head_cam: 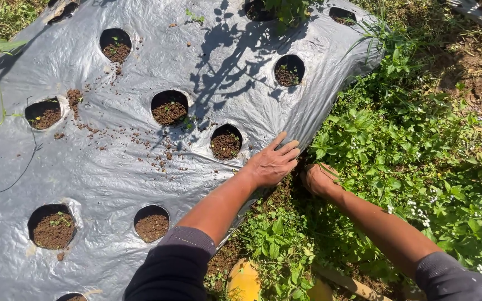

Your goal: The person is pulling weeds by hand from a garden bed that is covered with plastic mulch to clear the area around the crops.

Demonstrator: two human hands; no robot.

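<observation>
Weeds point(397, 145) crowd the right edge of the silver plastic mulch sheet point(112, 167), and I would pull low, at the stems, while pinning the sheet so it does not lift. I see the left hand point(271, 164) flat on that edge, fingers together and outstretched, just right of the nearest planting hole point(226, 142). Beside the sheet, the right hand point(319, 178) is curled among stems at soil level; I cannot tell whether it grips any. Film looks thin, crinkled, glossy, scattered with crumbly brown soil; the holes are round, the leaves soft and toothed.
</observation>
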